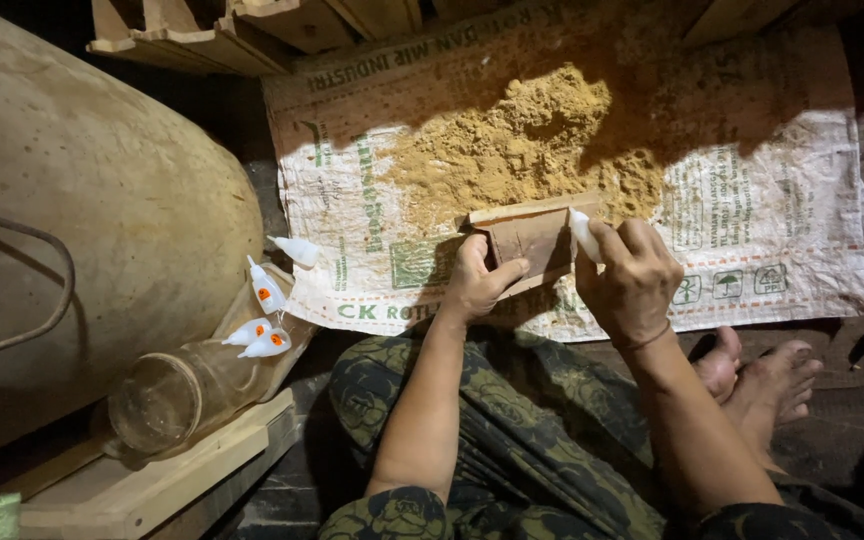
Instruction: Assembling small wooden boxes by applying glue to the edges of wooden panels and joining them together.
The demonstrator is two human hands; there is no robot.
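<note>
- Step in hand, as judged: gluing a small wooden piece (532, 240), which sits at frame centre on the woven sack (752, 200), touching the lower edge of the sawdust pile (512, 140).
- Left hand (477, 285): fingers and thumb wrapped around the piece's left end, steadying it.
- Right hand (632, 275): closed around a small white glue bottle (582, 232), with the nozzle end at the upper right corner of the piece. Whether glue is flowing cannot be told.
- Next move, as judged: calls for the left hand to keep the piece level and firm while the nozzle is guided along the surface with light, even squeeze; fingers should stay off any wet line.
- Count: one wooden piece in hand; one bottle in hand; four spare bottles (264, 315) at left of centre, beside a clear jar (167, 395) lying on a plank (152, 480).
- One sack, one sawdust pile, one jar.
- Large rounded dusty body (82, 200) fills the left of the frame; kind unclear.
- Bare feet (762, 375) at lower right, on the dark floor.
</note>
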